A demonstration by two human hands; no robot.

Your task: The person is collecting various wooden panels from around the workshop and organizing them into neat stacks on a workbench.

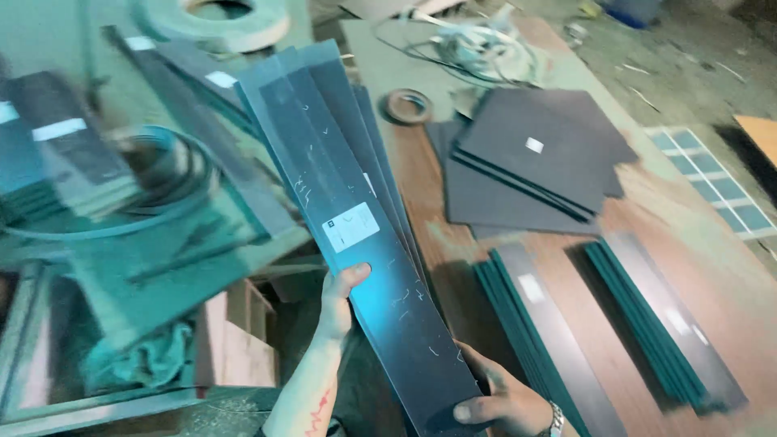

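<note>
Overhead, both hands [340, 303] [494, 400] gripping fanned dark strips [356, 226] by edges, above table [437, 243].

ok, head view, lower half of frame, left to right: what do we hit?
Left hand → fanned dark strips held in both hands → right hand → first stack of dark, green-edged strips on the table → second such stack.

Fanned long dark panels [356, 235] centre frame, left hand [338, 301] on one edge, right hand [494, 396] lower down. Square dark sheets [538, 158] stacked upper right on brown wooden table [647, 235]; two narrow strip stacks [615, 324] below them.
</note>
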